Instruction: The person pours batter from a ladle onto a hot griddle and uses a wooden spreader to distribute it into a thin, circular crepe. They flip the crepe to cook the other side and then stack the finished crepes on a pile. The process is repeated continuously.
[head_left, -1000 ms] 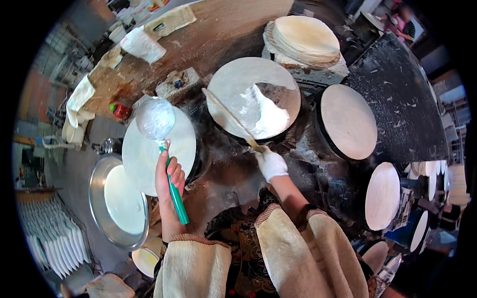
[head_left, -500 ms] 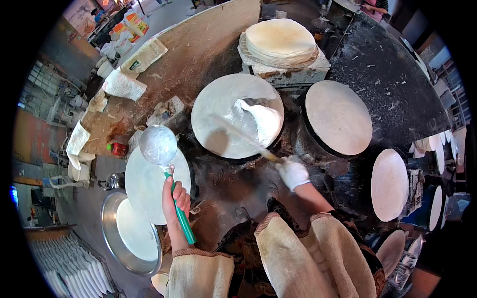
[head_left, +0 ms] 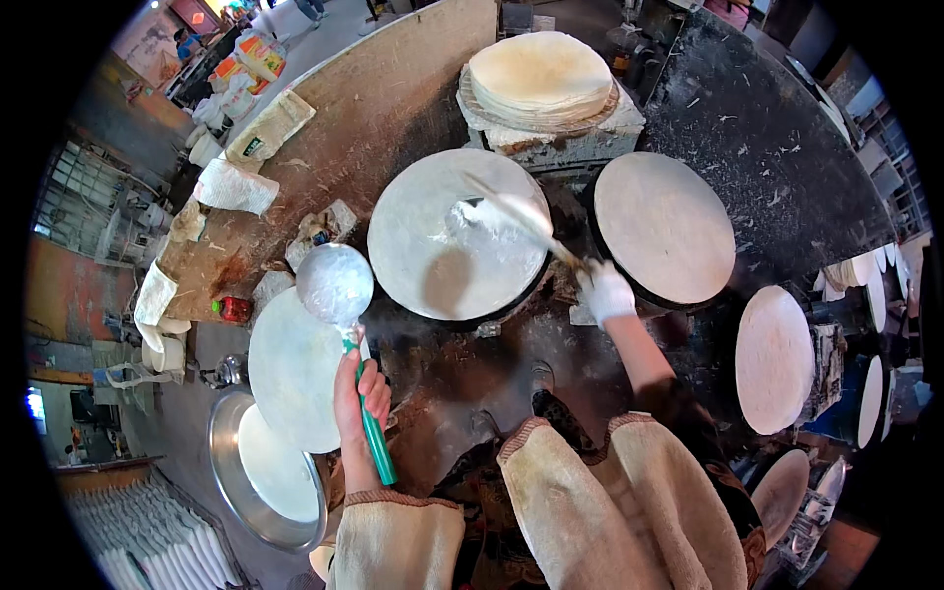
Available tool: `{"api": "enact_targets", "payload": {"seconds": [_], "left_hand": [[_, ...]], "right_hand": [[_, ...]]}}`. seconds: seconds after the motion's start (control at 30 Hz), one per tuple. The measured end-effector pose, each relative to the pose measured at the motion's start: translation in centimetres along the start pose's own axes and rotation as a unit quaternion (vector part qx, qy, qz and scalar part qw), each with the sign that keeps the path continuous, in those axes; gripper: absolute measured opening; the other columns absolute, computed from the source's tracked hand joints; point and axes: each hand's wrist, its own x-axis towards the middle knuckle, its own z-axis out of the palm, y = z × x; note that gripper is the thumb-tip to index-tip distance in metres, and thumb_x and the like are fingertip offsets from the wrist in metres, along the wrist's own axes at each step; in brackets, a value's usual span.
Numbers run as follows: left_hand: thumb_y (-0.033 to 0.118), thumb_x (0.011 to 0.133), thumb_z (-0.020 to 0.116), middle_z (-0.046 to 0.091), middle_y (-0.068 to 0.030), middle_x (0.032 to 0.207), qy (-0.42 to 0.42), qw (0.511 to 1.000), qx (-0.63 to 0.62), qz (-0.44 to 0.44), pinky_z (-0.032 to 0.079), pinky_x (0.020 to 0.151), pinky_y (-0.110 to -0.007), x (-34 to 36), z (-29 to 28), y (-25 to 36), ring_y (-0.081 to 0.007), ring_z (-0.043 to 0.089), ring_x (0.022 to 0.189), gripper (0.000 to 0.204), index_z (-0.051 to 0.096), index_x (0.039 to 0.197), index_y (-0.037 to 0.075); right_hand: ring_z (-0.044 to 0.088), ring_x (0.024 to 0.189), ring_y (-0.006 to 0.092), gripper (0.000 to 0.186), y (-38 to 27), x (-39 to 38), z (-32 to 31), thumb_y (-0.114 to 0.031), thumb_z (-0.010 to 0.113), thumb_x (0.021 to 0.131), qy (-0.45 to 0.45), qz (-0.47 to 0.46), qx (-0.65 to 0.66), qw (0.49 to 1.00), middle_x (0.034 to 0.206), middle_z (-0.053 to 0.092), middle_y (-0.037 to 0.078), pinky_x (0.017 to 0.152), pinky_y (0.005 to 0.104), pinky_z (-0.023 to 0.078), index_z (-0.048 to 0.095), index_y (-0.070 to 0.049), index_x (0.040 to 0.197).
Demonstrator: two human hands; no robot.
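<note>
green-handled ladle (head_left: 338, 295), bowl up; slanted spreader (head_left: 529, 224) over white batter (head_left: 490, 225)

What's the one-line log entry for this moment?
left hand: holds green-handled ladle | right hand: gloved, holds motion-blurred spreader over middle round plate | plate: patch of white paste | steel basin: white liquid

A food workshop, rough and well used.
Several round griddles (head_left: 403, 226) stand in an arc from left to right, the middle one bearing a patch of white paste (head_left: 492, 221), with a stack (head_left: 541, 81) of thin pale rounds on a block beyond it. A wide metal basin (head_left: 227, 462) of white liquid (head_left: 277, 462) sits near left. Rags (head_left: 236, 187) hang over a stained wooden panel (head_left: 364, 108), sacks (head_left: 248, 71) and buckets (head_left: 204, 149) crowd the far left, and the floor (head_left: 442, 393) is blotched and grimy.
</note>
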Motion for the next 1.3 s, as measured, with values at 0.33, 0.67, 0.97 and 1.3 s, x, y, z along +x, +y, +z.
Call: {"api": "enact_targets", "payload": {"seconds": [0.33,0.67,0.97,1.3], "left_hand": [[0.024,0.096,0.045,0.036,0.0048,0.052,-0.021,0.997,0.006,-0.074,0.027,0.029,-0.02,0.6,0.1,-2.4,-0.0061,0.032,0.034,0.031,0.045,0.125,0.015],[0.026,0.096,0.046,0.035,0.0055,0.052,0.005,0.985,-0.009,-0.172,0.026,0.03,-0.02,1.6,-1.2,-4.9,-0.006,0.033,0.036,0.022,0.05,0.115,0.016],[0.025,0.093,0.051,0.036,0.0054,0.051,0.019,0.973,-0.03,-0.229,0.026,0.032,-0.021,5.4,-1.6,-7.1,-0.0062,0.033,0.036,0.013,0.051,0.102,0.015],[0.037,0.093,0.049,0.039,0.0024,0.049,0.07,0.976,0.121,-0.167,0.029,0.033,-0.025,14.9,-1.8,-7.2,-0.0111,0.035,0.036,0.029,0.043,0.077,0.014]], "right_hand": [[0.061,0.101,0.027,0.051,-6.9,-1.8,2.5,-0.038,0.056,0.085,0.136,-0.032,0.392,0.909,0.116,0.061,0.017,0.086,0.034,0.046,0.05,-0.013,0.13],[0.045,0.042,0.012,0.037,-8.7,-1.8,1.5,-0.035,0.059,0.087,-0.102,0.173,0.637,0.744,0.06,0.053,0.002,0.038,0.0275,0.034,0.061,-0.01,0.114],[0.04,0.04,0.0106,0.039,-8.2,-3.1,0.9,-0.036,0.055,0.09,-0.135,0.162,0.552,0.807,0.056,0.046,-0.001,0.035,0.0267,0.032,0.058,-0.012,0.12],[0.048,0.05,0.0101,0.043,-4.8,3.5,0.0,-0.035,0.054,0.089,-0.209,0.022,0.369,0.905,0.068,0.056,0.003,0.045,0.0261,0.038,0.056,-0.009,0.124]]}}
